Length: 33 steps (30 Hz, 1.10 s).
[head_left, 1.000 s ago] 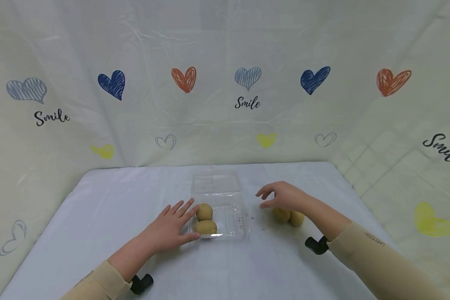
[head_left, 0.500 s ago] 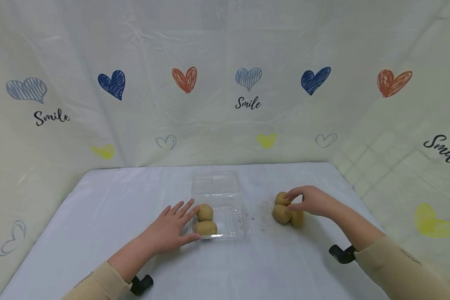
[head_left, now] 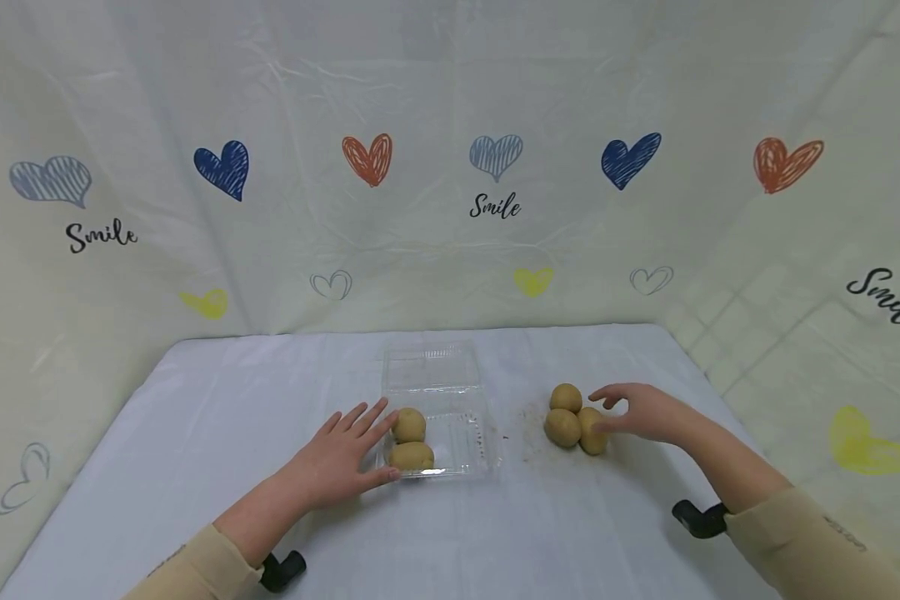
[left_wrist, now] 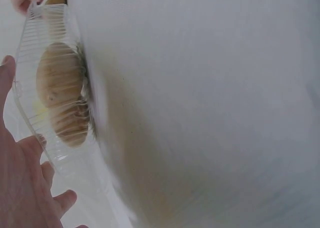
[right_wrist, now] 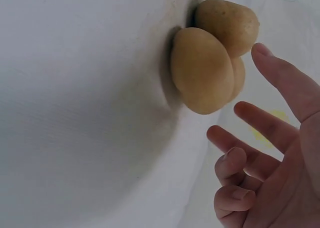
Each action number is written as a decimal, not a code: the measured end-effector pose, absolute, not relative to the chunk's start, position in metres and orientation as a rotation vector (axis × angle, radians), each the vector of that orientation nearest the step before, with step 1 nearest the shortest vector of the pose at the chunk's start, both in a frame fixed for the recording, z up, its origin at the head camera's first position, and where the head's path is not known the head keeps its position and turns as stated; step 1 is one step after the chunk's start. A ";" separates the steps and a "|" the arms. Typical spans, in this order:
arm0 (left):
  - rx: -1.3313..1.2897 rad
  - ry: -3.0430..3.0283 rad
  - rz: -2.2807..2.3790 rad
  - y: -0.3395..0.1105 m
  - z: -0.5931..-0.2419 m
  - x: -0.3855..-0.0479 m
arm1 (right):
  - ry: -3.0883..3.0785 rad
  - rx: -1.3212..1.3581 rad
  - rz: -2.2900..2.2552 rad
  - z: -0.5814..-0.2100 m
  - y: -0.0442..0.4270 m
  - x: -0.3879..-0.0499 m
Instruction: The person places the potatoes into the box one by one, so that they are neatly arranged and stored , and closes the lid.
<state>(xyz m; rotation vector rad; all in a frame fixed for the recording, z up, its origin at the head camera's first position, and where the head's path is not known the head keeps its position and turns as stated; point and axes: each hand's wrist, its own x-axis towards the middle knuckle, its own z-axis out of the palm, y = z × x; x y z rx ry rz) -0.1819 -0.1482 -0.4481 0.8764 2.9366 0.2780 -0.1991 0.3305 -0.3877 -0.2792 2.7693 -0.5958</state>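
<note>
Rightward and a little toward the wearer, the right hand [head_left: 641, 410] has shifted since half a second ago, off the farthest of three loose potatoes; the left hand [head_left: 345, 462] and the potatoes look unmoved. Nearest, I see two tan sleeves [head_left: 802, 542], each with a black wrist camera [head_left: 701, 518]. Beyond them, on the white cloth-covered surface [head_left: 525, 533], the left hand lies with fingers spread wide along the left side of a clear plastic hinged container [head_left: 457, 433], touching its edge. Inside it sit an oval yellow-brown potato [head_left: 411, 456] and, behind, a rounder yellow-brown potato [head_left: 409, 426]. My left wrist view adds the container's ribbed side, the potatoes showing through it. To the right, the loose yellow-brown potatoes [head_left: 562, 428] cluster together. Overhead, the right thumb seems to overlap the rightmost one; my right wrist view shows thumb and first two fingers wide apart, the other two curled, holding nothing. Farthest back hangs a pale backdrop [head_left: 435, 83] printed with hearts.
</note>
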 end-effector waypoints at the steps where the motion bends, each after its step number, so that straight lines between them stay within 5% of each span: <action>1: 0.874 2.934 0.284 -0.148 -0.448 -0.182 | 2.759 -0.270 -0.595 -0.389 0.331 -0.199; 33: 0.811 2.879 0.302 -0.143 -0.433 -0.176 | 2.754 -0.165 -0.672 -0.414 0.331 -0.196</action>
